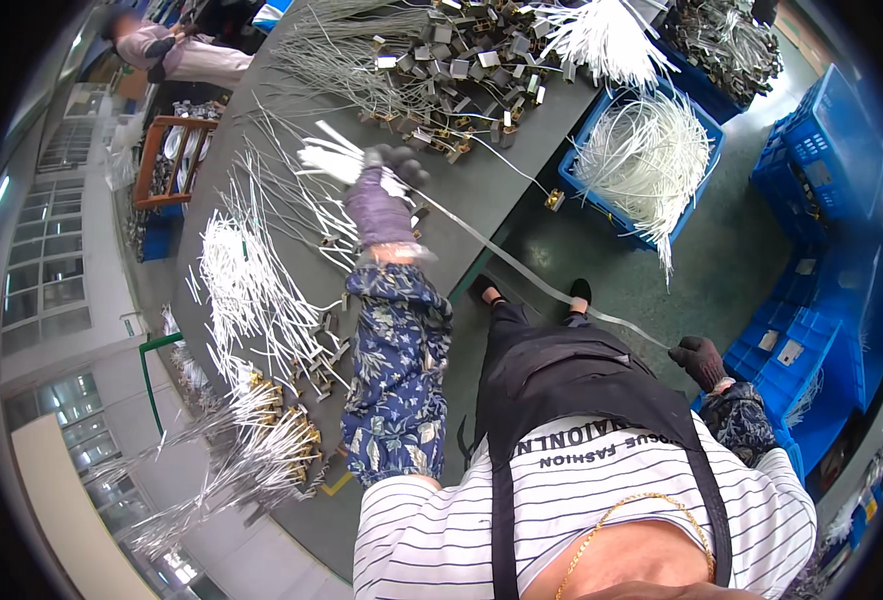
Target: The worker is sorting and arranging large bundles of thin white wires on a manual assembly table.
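My left hand point(379, 198), in a purple glove with dark fingers, is closed round a bundle of white wires point(333, 160) above the grey table. Their cut ends point to the far left. From this hand a long pale strand point(533, 272) runs across the table's edge to my right hand point(699, 363). That hand, in a dark glove, is closed on the strand's end, low at the right beside the blue crates. Near my left hand lie grey wires point(281, 190) and a heap of white-tipped wires point(236, 290). Beyond it are small square metal parts with leads point(471, 75).
A blue crate point(571, 165) with coiled white wire stands on the floor right of the table point(461, 195). More blue crates point(791, 335) line the right. One brass-coloured part point(554, 200) hangs off the edge. Another person point(176, 50) stands at the far left, near an orange-brown frame point(151, 165).
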A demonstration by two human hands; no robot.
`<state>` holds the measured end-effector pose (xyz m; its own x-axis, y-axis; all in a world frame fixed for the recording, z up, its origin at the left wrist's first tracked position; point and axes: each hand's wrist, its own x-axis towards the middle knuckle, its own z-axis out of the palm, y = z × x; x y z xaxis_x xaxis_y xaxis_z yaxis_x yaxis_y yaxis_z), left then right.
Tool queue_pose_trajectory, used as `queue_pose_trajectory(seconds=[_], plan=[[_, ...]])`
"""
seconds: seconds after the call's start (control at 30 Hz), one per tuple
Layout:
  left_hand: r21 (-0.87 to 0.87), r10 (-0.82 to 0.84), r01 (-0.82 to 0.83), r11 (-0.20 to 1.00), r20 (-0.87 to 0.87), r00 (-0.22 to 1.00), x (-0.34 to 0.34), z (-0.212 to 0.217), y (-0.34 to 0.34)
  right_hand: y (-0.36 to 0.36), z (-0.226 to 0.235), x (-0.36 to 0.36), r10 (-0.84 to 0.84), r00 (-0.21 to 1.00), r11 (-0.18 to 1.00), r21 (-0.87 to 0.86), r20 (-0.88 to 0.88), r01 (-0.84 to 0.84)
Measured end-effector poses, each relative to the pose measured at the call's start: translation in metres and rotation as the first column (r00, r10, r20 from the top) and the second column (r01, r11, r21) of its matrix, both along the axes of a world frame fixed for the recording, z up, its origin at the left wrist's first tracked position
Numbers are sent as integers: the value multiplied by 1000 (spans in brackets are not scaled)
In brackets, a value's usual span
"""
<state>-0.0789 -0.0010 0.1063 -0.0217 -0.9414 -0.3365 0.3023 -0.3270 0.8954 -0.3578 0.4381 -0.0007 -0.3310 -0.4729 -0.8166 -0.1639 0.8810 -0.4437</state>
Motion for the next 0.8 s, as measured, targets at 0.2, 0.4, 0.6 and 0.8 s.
queue_pose_trajectory(seconds=[0.2,0.4,0.6,0.8], plan=[[155,-662,697,700,-225,715,-29,-59,98,-28,-7,20,-93,980,995,-11,174,96],[196,60,6,981,-329,943,22,-25,39,-87,-9,36,54,995,995,-89,90,-46],[125,-215,181,976,381,899,35,-66,60,-293,64,141,355,929,735,-645,103,-209],[21,-91,128,992,816,571,106,-44,-27,-339,72,139,178,755,582,-551,-631,-598]])
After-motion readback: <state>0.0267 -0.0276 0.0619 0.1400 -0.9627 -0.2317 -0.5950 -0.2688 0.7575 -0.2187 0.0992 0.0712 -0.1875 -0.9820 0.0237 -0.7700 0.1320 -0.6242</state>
